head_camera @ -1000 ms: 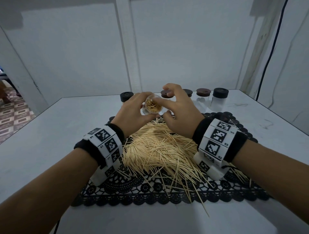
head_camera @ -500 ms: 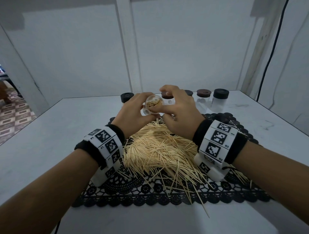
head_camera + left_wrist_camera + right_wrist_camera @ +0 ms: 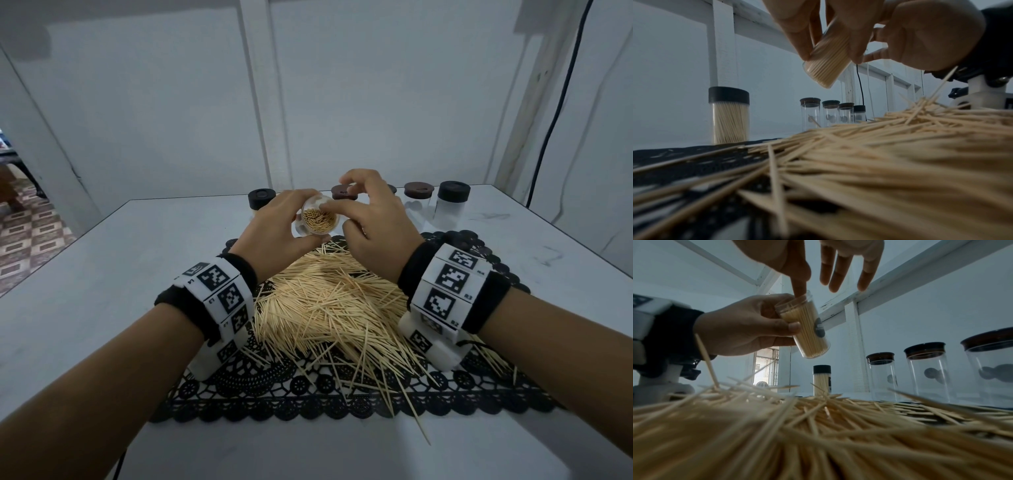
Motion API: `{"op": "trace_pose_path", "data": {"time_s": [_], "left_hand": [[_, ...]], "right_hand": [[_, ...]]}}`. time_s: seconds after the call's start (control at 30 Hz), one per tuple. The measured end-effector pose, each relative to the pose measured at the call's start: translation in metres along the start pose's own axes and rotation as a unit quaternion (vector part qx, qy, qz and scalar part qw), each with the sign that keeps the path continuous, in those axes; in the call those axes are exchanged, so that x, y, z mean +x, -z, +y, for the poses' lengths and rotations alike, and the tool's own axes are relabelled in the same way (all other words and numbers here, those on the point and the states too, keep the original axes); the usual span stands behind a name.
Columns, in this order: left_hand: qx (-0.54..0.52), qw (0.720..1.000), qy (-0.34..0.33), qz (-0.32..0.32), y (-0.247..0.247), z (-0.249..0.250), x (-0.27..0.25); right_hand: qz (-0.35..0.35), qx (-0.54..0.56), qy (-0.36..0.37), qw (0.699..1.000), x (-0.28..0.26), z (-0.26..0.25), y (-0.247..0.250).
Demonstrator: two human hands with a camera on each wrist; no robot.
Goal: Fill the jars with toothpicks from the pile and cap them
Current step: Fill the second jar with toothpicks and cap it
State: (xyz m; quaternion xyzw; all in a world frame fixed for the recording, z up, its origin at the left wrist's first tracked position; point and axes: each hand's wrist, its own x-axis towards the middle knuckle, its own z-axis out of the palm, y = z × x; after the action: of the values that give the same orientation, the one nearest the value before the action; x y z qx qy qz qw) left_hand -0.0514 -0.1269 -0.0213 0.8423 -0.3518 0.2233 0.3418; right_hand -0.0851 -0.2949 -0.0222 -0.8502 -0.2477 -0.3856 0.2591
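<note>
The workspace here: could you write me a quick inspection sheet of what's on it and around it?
Surface: pale table with a black lace mat.
Job's things: loose toothpick pile; open jar packed with toothpicks, held tilted above the pile; one filled, capped jar; empty capped jars at the back.
Clutter: nothing seen.
Grips: left hand grips the open jar; right hand has its forefinger at the jar's mouth.
Cables: black cable down the right wall.
Surroundings: pale panelled walls; tiled floor at left.
</note>
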Motion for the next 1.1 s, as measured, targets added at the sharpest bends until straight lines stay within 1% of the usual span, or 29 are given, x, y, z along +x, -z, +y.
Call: {"op": "trace_pose_path", "data": {"time_s": [0.17, 0.23, 0.33, 0.5, 0.67, 0.73, 0.8, 0.9, 0.93, 0.97, 1.03, 1.1], "left_hand": [[0.016, 1.000, -0.011, 0.005, -0.002, -0.003, 0.000], [0.013, 1.000, -0.005, 0.004, -0.002, -0.003, 0.000], [0.014, 1.000, 0.001, -0.005, -0.001, -0.002, 0.000], [0.023, 1.000, -0.001, -0.007, -0.001, -0.003, 0.000], [0.015, 1.000, 0.000, -0.008, -0.001, -0.003, 0.000], [0.015, 1.000, 0.002, -0.016, -0.001, -0.003, 0.000], [0.015, 0.999, 0.009, -0.028, -0.001, -0.003, 0.000], [0.016, 0.999, 0.026, -0.037, 0.000, -0.004, 0.000], [0.017, 0.999, 0.029, -0.039, 0.000, -0.004, 0.000], [0.018, 0.999, 0.031, -0.040, 0.000, -0.004, 0.000], [0.012, 0.999, 0.033, -0.041, 0.001, -0.003, 0.000], [0.007, 0.999, 0.034, -0.042, 0.001, -0.002, 0.000]], "right_hand": [[0.012, 0.050, 0.034, 0.998, 0.000, -0.006, 0.004], [0.002, 0.041, 0.044, 0.998, -0.001, -0.005, 0.003], [-0.016, 0.022, 0.034, 0.999, -0.002, -0.002, 0.001], [-0.008, 0.041, 0.014, 0.999, -0.001, -0.004, 0.005], [-0.031, 0.047, 0.002, 0.998, -0.002, -0.002, 0.005], [-0.017, 0.061, -0.011, 0.998, -0.001, -0.004, 0.009], [-0.003, 0.064, -0.039, 0.997, 0.000, -0.006, 0.016], [-0.011, 0.060, -0.118, 0.991, 0.004, -0.006, 0.029], [-0.027, 0.051, -0.150, 0.987, 0.006, -0.003, 0.033], [-0.059, 0.028, -0.175, 0.982, 0.008, 0.001, 0.038], [-0.175, -0.047, -0.202, 0.962, 0.010, 0.011, 0.045], [-0.317, -0.113, -0.202, 0.920, 0.009, 0.020, 0.050]]}}
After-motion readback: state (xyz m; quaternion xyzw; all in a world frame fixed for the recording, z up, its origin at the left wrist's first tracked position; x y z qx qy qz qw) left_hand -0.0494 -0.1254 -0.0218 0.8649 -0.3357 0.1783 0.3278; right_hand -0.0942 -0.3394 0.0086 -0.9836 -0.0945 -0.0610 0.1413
